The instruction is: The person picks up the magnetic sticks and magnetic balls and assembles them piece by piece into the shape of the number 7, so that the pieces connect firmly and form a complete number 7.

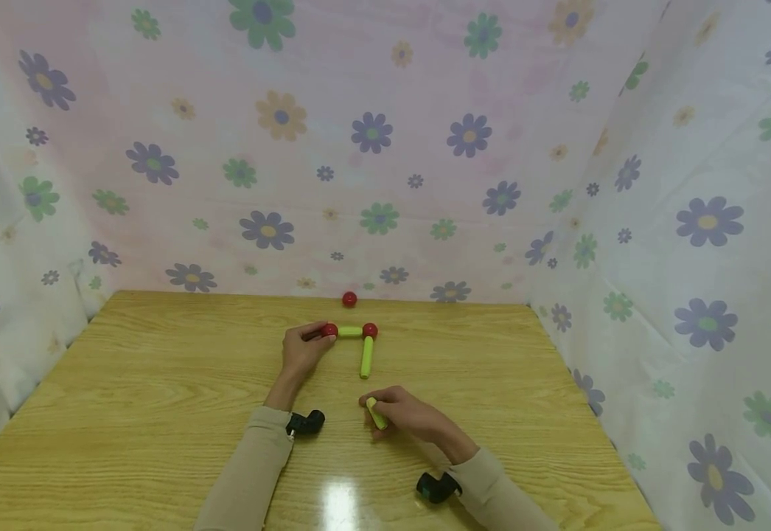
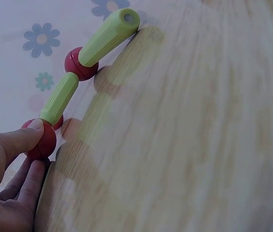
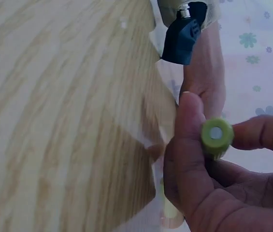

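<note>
My left hand (image 1: 302,352) pinches a red ball (image 2: 43,140) between thumb and fingers. From that ball a short yellow-green magnetic rod (image 1: 350,332) runs right to a second red ball (image 1: 370,330). A longer yellow-green rod (image 1: 366,358) extends from the second ball toward me, with a round metal dot in its free end. Lower and to the right, my right hand (image 1: 408,414) holds a separate yellow-green rod (image 3: 216,137) between thumb and fingers, above the table. The end of this rod, with its silvery dot, faces the right wrist camera.
A loose red ball (image 1: 349,299) lies near the back edge of the wooden table (image 1: 160,383). Flower-patterned cloth (image 1: 372,184) hangs behind the table and along both sides. Black wrist cameras (image 1: 438,487) are strapped at both sleeves.
</note>
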{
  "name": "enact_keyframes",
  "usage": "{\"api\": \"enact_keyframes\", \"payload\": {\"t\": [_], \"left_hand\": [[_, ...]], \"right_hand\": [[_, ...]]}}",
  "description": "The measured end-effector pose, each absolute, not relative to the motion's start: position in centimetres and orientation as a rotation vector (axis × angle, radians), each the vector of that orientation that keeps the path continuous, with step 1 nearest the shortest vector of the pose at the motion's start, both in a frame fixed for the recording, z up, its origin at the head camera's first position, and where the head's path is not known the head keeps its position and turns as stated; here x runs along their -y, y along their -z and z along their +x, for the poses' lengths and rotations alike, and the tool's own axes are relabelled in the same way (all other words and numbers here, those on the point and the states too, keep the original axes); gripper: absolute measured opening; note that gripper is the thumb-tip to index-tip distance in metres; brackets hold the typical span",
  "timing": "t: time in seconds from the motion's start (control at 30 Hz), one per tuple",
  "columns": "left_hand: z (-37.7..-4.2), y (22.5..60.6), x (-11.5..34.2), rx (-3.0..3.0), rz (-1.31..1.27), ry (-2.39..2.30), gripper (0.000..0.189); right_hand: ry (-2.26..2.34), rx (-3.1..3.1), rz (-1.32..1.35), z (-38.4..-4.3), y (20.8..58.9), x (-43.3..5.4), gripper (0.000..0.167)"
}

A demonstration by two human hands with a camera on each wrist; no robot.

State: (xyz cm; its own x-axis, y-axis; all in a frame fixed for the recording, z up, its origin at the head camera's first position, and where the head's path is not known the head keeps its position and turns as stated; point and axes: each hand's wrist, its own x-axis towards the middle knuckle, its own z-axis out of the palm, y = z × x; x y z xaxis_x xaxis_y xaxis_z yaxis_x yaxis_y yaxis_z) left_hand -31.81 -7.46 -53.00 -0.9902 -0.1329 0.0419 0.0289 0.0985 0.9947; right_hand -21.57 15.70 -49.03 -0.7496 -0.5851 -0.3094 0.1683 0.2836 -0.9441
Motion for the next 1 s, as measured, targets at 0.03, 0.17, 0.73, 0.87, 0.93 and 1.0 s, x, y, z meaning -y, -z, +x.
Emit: {"api": "enact_keyframes", "payload": {"t": [0.03,0.17,0.73,0.87,0.93,1.0], "left_hand": [[-31.8,53.0,7.5,2.233,0.110,2.034,0.038],[-31.9,53.1,7.5,2.232,0.098,2.033,0.039],[-31.7,52.6,7.5,2.218,0.086,2.059,0.039],[-31.6,52.6,7.5,2.218,0.083,2.072,0.040],[-31.5,52.6,7.5,2.219,0.082,2.072,0.040],[-31.6,52.7,7.5,2.220,0.085,2.069,0.040]], "right_hand": [[1.517,-1.919,-0.390,-21.6,49.0,-15.8,0.041],[1.529,-1.899,-0.390,-21.6,49.3,-16.0,0.040],[1.662,-1.853,-0.189,-21.8,50.9,-16.0,0.029],[1.686,-1.821,-0.178,-22.1,51.2,-16.0,0.032],[1.692,-1.809,-0.189,-22.2,51.3,-16.1,0.033],[1.693,-1.815,-0.198,-22.2,51.4,-16.1,0.035]]}}
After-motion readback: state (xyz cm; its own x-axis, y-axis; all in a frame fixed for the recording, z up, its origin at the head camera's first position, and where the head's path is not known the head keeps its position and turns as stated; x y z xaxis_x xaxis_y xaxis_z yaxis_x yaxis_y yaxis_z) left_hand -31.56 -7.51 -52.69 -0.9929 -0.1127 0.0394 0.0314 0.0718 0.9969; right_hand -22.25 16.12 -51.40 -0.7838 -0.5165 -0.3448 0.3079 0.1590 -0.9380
